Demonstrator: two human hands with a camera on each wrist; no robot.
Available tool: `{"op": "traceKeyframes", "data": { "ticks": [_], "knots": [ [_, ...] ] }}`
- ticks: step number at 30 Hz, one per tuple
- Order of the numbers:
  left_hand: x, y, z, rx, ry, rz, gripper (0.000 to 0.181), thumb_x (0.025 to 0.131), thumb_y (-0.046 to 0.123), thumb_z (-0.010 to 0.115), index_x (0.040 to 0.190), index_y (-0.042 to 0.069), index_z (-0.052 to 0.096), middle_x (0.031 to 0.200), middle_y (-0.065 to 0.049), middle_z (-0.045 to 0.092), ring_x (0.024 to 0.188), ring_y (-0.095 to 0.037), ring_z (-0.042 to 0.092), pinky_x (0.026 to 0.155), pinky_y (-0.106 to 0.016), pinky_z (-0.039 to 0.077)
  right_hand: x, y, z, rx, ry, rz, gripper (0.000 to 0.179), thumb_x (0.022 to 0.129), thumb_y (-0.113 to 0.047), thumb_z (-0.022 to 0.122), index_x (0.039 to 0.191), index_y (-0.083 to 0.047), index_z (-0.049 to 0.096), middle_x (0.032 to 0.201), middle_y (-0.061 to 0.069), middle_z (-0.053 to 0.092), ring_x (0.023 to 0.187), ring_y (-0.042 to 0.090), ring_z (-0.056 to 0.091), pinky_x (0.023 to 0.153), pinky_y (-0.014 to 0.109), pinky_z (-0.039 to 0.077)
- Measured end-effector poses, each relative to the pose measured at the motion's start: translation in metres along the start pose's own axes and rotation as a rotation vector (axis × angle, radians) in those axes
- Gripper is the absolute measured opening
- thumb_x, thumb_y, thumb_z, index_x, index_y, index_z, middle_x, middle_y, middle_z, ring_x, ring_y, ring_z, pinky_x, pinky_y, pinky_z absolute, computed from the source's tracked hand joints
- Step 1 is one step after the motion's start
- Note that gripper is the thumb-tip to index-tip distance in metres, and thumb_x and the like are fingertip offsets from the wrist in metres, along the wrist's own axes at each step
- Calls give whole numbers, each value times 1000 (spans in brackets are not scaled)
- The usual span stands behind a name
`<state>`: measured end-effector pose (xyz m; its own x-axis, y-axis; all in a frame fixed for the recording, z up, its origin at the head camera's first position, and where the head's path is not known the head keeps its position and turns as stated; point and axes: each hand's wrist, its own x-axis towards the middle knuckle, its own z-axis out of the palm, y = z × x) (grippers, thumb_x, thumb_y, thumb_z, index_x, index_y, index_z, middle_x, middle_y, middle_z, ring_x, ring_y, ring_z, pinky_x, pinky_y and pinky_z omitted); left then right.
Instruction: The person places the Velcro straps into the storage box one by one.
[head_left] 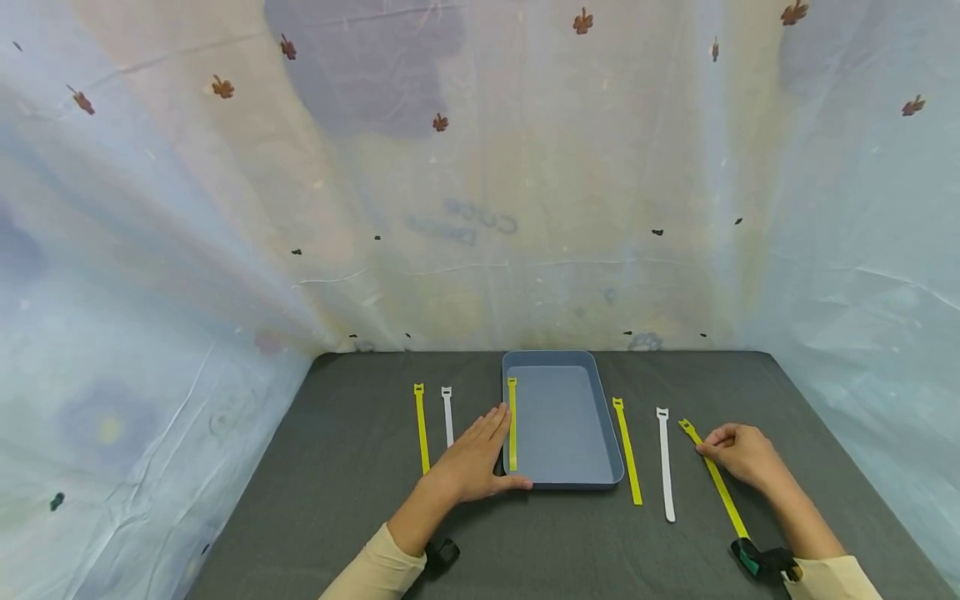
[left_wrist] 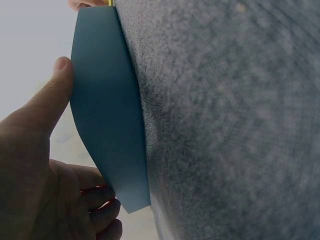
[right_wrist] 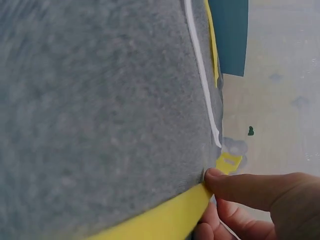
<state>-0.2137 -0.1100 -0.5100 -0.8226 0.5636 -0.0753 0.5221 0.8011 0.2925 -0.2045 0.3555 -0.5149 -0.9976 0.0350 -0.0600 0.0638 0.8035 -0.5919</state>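
Observation:
A blue-grey rectangular tray [head_left: 558,429] lies on the table, with a yellow cable strap [head_left: 512,425] lengthwise inside along its left side. My left hand [head_left: 471,462] rests at the tray's near left corner, fingers extended along the left wall and thumb against the near wall; the left wrist view shows the thumb [left_wrist: 57,87] touching the wall. At the right, thumb and fingers of my right hand [head_left: 742,454] pinch another yellow cable strap [head_left: 722,487] just below its slotted head. In the right wrist view this strap [right_wrist: 165,215] runs slanting toward the lower left.
Right of the tray lie a yellow strap [head_left: 628,454] and a white strap [head_left: 666,467]. On its left are another yellow strap [head_left: 422,425] and a white strap [head_left: 447,412], partly behind my left hand. A patterned curtain [head_left: 525,208] borders the dark grey table [head_left: 337,500].

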Motion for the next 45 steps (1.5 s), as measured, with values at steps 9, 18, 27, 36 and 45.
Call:
{"op": "traceKeyframes", "data": {
  "ticks": [9, 18, 27, 36, 45],
  "knots": [
    [0, -1, 1, 9, 6, 5, 120, 93, 79, 62, 172, 3, 15, 180, -14, 10, 166, -28, 14, 135, -44, 19, 0, -8, 1, 41, 10, -63, 19, 100, -18, 78, 97, -1, 70, 80, 2, 66, 68, 16, 54, 58, 29, 45],
    [0, -2, 3, 15, 10, 10, 120, 93, 80, 62, 172, 2, 15, 180, -14, 10, 166, -28, 14, 135, -44, 19, 0, -34, 0, 78, 68, -95, 23, 102, -22, 77, 106, 0, 73, 87, 4, 71, 71, 16, 59, 57, 29, 48],
    [0, -2, 2, 9, 12, 9, 120, 93, 80, 62, 172, 3, 14, 181, -13, 10, 166, -27, 13, 135, -44, 19, 3, -65, 0, 118, 61, -129, 30, 103, -24, 76, 117, 3, 76, 94, 6, 77, 79, 18, 66, 60, 29, 53],
    [-1, -1, 0, 3, 7, 11, 120, 93, 78, 64, 172, 2, 14, 180, -14, 10, 166, -28, 13, 135, -45, 19, 6, -93, 0, 206, 44, -175, 29, 104, -29, 76, 112, -2, 74, 90, 4, 76, 78, 22, 70, 65, 30, 56],
    [-1, -1, 1, 2, 19, 18, 120, 93, 78, 64, 172, 2, 15, 180, -16, 12, 166, -29, 15, 134, -45, 20, 15, -118, -2, 324, 6, -216, 32, 106, -33, 72, 113, -2, 73, 88, 10, 75, 74, 18, 66, 64, 29, 54]
  ]
}}
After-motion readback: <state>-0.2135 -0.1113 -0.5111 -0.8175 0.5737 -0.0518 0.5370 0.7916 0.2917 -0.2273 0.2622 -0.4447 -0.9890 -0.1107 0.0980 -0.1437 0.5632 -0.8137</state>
